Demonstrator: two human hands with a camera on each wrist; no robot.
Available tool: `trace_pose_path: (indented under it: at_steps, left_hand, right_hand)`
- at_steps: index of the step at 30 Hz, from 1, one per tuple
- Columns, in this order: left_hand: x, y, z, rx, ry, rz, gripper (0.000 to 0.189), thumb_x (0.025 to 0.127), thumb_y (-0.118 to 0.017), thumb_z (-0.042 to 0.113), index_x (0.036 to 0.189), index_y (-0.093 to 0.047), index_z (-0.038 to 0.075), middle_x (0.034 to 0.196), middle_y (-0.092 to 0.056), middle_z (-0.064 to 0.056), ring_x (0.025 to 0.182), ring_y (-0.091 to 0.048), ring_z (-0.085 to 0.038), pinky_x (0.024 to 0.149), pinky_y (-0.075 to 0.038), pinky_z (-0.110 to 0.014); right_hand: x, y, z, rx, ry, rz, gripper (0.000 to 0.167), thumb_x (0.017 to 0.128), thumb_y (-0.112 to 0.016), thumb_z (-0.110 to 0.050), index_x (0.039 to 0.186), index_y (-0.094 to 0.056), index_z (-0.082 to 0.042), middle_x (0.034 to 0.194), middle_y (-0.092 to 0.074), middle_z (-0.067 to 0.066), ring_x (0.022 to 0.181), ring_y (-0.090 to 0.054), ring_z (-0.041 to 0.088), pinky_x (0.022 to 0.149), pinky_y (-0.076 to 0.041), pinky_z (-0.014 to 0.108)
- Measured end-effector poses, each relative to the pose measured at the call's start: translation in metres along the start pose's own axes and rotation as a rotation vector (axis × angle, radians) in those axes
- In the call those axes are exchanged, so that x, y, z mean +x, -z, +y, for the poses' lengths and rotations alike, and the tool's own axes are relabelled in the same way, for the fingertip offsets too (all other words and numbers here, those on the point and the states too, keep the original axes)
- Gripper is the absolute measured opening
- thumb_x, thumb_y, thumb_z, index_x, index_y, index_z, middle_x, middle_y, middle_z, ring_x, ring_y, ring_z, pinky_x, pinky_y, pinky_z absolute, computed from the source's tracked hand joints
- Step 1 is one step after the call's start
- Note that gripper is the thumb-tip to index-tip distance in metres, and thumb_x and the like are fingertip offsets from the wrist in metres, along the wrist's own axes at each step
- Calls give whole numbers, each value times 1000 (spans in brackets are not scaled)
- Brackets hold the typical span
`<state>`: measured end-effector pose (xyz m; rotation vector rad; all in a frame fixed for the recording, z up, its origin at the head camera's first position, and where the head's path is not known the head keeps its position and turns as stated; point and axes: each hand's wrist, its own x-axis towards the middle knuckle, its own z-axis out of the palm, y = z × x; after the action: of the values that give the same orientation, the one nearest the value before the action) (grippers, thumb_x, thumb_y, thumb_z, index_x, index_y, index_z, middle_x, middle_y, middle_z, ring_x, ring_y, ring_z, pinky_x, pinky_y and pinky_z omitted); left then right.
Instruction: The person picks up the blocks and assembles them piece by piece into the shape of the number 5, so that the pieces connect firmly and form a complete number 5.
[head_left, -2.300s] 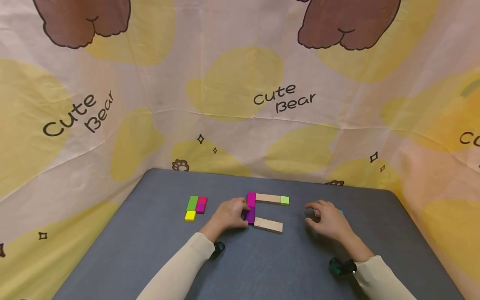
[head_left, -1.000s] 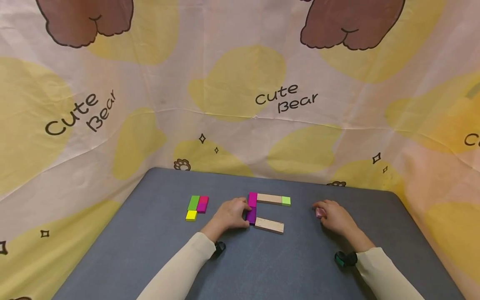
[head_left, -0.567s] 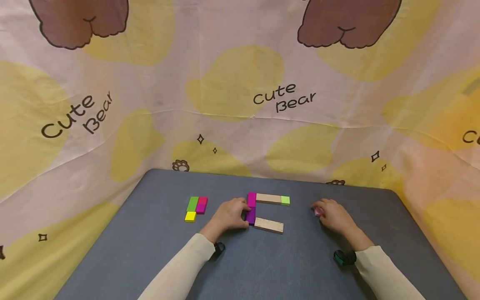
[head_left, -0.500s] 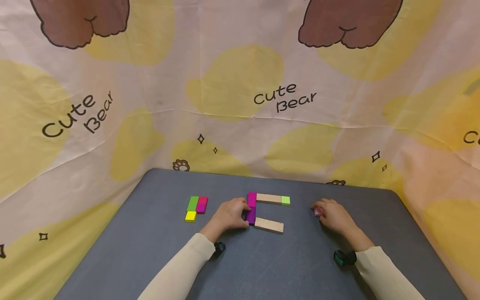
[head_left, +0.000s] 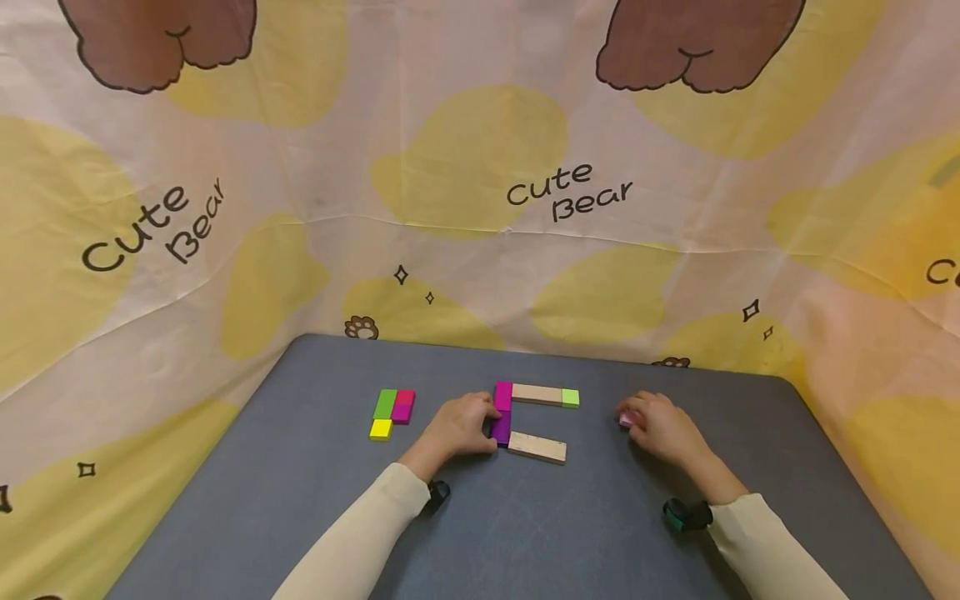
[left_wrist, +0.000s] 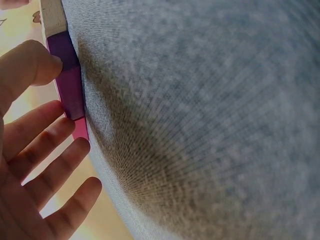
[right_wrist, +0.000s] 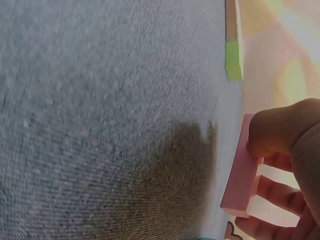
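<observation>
My left hand point(head_left: 459, 427) pinches a dark purple block point(head_left: 501, 428) between thumb and fingers; in the left wrist view the thumb lies on the purple block point(left_wrist: 64, 52). Joined end to end with it is a magenta block point(head_left: 503, 395). From these two, a bare wooden plank point(head_left: 537, 395) tipped by a light green block point(head_left: 571, 398) and a second wooden plank point(head_left: 537, 447) run to the right. Off to the right, my right hand point(head_left: 663, 429) grips a pink block point(right_wrist: 242, 172), its long side showing in the right wrist view.
Left of the left hand lies a cluster: a green block point(head_left: 385, 404), a red block point(head_left: 405, 397), a magenta block point(head_left: 401, 414) and a yellow block point(head_left: 380, 430). The grey table point(head_left: 487, 533) backs onto a bear-print cloth point(head_left: 450, 167).
The right hand's fingers, loosely spread at first, have closed on the pink block. It has since shifted slightly left with the block. The left hand and the laid blocks stay put.
</observation>
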<state>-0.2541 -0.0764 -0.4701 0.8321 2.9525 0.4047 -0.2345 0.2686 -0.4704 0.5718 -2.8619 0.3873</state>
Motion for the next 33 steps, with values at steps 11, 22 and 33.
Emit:
trace_pose_path:
  at_steps: [11, 22, 33]
  left_hand:
    - [0, -1, -1, 0, -12, 2, 42, 72, -77, 33, 109, -74, 14, 99, -62, 2, 86, -57, -12, 74, -51, -32]
    - [-1, 0, 0, -7, -3, -6, 43, 73, -77, 32, 110, -74, 13, 101, -63, 1, 89, -60, -14, 79, -52, -34]
    - [0, -1, -2, 5, -1, -7, 42, 72, -77, 33, 110, -74, 14, 98, -62, 2, 84, -56, -12, 74, -50, -31]
  right_hand:
    - [-3, 3, -15, 22, -10, 5, 26, 74, -73, -9, 100, -71, -11, 95, -65, 4, 81, -57, 20, 65, -50, 39]
    - [-8, 5, -32, 109, -34, -12, 28, 71, -75, -9, 99, -71, -9, 90, -63, 4, 72, -53, 14, 62, -45, 30]
    - [-15, -1, -53, 161, -102, -44, 26, 71, -75, -15, 97, -71, -11, 90, -62, 4, 70, -51, 13, 61, -43, 27]
